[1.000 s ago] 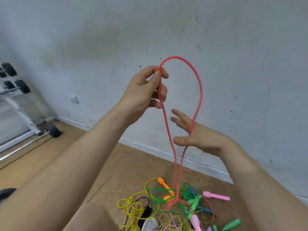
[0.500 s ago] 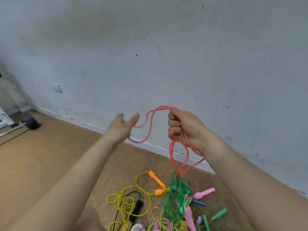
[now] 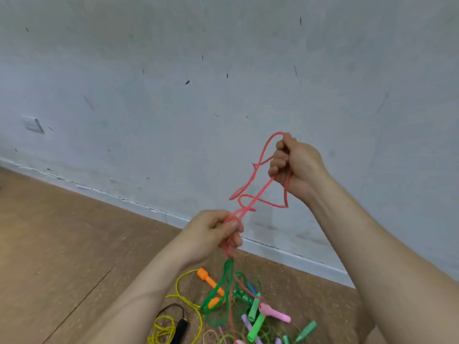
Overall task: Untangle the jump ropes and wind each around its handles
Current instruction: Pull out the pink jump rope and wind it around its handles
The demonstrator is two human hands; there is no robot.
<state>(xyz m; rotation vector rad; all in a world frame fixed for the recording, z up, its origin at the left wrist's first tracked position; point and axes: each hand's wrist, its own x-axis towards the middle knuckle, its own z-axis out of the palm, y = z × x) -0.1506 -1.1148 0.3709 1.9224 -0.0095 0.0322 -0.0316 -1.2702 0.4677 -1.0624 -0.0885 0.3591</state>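
red rope [image 3: 258,194]: thin, round, coral-red cord, kinked into several loose loops and crossings; strung in the air between both hands, centre right of the frame; its lower end drops into the pile at bottom centre.
right hand [image 3: 295,165]: upper right of centre, higher than the other; fingers [image 3: 279,158] curled into a fist round the red strands, one loop sticking out above the fist.
left hand [image 3: 213,232]: centre, lower; thumb pinching the red rope against curled fingers.
green rope [image 3: 215,289]: thin glossy cord, a long loop hooked on the red rope just below the left hand, hanging down into the pile.
pile: bottom centre on the floor, ropes tangled; yellow rope [image 3: 176,285] in loose coils at its left, beside a black handle [image 3: 180,330]; orange handles [image 3: 210,281] ribbed, plastic; pink handle [image 3: 274,314], green handle [image 3: 306,330], purple handle [image 3: 247,324], all short, tapered sticks.
floor [image 3: 62,244]: brown, speckled, matte, one seam line.
wall [image 3: 173,70]: pale blue-grey, scuffed, dark flecks; chipped skirting [image 3: 99,192] along the bottom; small plate [image 3: 33,125] at left.
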